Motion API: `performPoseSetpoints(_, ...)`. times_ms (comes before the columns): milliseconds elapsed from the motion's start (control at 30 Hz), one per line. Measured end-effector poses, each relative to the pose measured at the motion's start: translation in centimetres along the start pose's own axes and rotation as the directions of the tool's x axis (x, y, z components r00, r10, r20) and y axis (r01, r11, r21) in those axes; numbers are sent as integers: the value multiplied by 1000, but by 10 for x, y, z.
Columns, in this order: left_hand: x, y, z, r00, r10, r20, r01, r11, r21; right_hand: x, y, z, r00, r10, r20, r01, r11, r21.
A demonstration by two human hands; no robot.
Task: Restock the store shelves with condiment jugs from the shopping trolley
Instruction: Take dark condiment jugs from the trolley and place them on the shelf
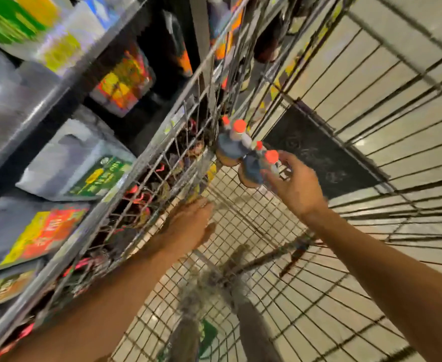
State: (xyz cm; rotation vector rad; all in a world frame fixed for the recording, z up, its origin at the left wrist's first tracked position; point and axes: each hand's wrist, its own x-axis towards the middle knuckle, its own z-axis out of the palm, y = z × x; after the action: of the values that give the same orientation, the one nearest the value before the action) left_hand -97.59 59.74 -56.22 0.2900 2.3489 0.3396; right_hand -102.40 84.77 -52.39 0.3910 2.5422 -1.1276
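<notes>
Nearest the camera, the person's left hand (188, 226) lies low against the wire side of the shopping trolley (146, 178), its fingers fairly straight and holding nothing; whether it touches the mesh is lost in the blur. Beyond it, toward one o'clock, the right hand (297, 182) reaches into the trolley basket, its fingers curled about the neck and handle end of the nearer condiment jug (256, 167), a dark, blue-labelled jug with an orange cap; how firm that grip is cannot be told. This jug lies at about ten o'clock from the right palm, its long axis tilted, cap toward two o'clock and base toward eight. A second jug (231, 143) of the same kind sits just past it at eleven o'clock, beside or touching it, free of either hand. The right hand is clearly the nearer one to both. Farther off, at nine to eleven o'clock, the store shelves (65, 82) carry blurred packaged goods, so a lift would likely go up and leftward over the trolley side.
</notes>
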Motion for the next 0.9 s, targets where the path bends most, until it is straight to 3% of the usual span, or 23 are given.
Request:
performPoseSetpoints(200,8,0,-16,999,36,4,-36,999,14,18,4,33,991,26,-131,-32,999,-44)
performPoseSetpoints(400,2,1,-27,996,59,-62,-68,986,-152,10,13,31,996,-27,-81,17,992,-126)
performPoseSetpoints(500,-1,1,-39,998,25,-65,-46,937,-345,5,14,15,995,-97,-15,93,980,-173)
performPoseSetpoints(633,2,8,-56,999,22,-26,-33,761,-648,9,2,-16,954,-229,196,251,963,-95)
performPoseSetpoints(800,6,22,-68,999,47,9,-27,713,-701,14,-35,-31,870,-329,367,312,944,105)
performPoseSetpoints(900,10,21,-64,998,54,19,-18,611,-791,14,-48,-27,818,-368,442,336,930,152)
